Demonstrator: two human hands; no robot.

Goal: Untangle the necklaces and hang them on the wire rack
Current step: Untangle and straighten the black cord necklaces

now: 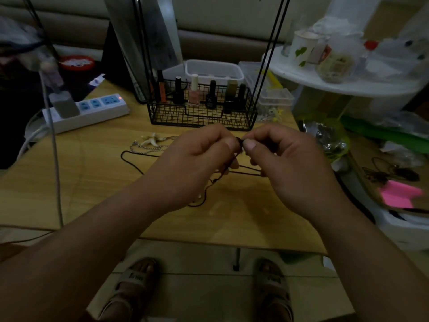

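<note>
The wooden bench (pixel 92 182) carries everything. At its far side stands the black wire rack (pixel 202 117). Its basket holds nail polish bottles (pixel 193 94), and its thin uprights run out of the top of the view, so I cannot tell whether anything hangs higher up. No necklace shows on the part in view.

In front of it, the left hand (pixel 192 159) and right hand (pixel 290 166) meet, fingers curled, each pinching the black cord necklace (pixel 121 155) at a small dark knot between the thumbs. The rest of the cord trails loose over the bench. A silver chain necklace (pixel 144 148) with a pale starfish-like pendant (pixel 152 140) lies beyond the left hand, near the cord.

The untangling looks to be underway, and the hanging seems wholly left to do.
</note>
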